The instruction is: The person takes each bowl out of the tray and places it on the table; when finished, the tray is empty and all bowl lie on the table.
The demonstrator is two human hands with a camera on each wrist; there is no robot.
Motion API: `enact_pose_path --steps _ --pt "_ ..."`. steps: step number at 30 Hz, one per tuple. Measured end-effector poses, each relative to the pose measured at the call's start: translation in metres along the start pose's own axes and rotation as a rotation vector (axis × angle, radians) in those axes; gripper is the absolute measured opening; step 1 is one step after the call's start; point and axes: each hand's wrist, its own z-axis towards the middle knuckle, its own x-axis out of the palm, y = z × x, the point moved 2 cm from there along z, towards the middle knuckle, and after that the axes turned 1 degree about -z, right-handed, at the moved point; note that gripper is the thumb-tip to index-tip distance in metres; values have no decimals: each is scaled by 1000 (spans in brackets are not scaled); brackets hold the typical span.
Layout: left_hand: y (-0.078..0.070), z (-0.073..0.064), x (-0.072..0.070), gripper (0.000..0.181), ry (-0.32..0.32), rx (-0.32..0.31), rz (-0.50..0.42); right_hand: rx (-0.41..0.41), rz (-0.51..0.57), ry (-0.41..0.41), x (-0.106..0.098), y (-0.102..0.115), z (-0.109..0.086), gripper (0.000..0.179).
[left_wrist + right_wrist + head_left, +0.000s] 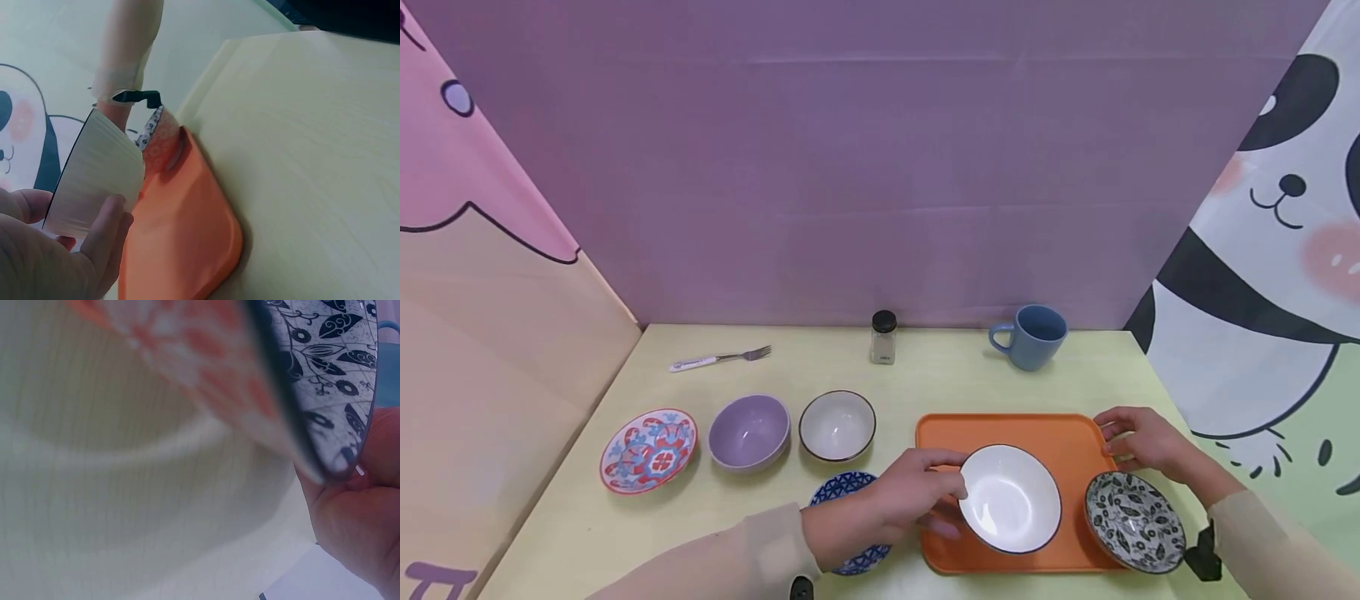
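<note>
My left hand (pixel 917 492) grips the left rim of a white bowl (pixel 1011 500) with a thin dark edge, thumb at the rim and fingers along its outer wall. In the left wrist view that bowl (pixel 94 178) is tilted above the orange tray (pixel 187 219). My right hand (pixel 1142 437) is at the tray's right edge, fingers loosely bent, fingertips right at the rim. Just in front of it, a bowl with black-and-white leaf pattern (pixel 1135 521) overlaps the tray's right end. Its outside shows reddish in the right wrist view, hiding part of my right hand (pixel 362 519).
Left of the tray are a blue patterned plate (pixel 865 558) partly under my left arm, a small white bowl (pixel 837 426), a purple bowl (pixel 749 432) and a red-blue patterned dish (pixel 649 451). Farther back lie a fork (pixel 721 358), a black-capped jar (pixel 883 338) and a blue mug (pixel 1033 337).
</note>
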Motion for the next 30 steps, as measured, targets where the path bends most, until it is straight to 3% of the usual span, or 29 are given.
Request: enact_pose_path --steps 18,24,30 --pt "-11 -32 -46 61 -42 15 1 4 21 32 -2 1 0 48" --pt "-10 -42 -68 61 -22 35 -8 3 22 31 -2 3 0 49" --pt "-10 -55 -89 64 -58 43 -8 2 22 28 -2 2 0 48"
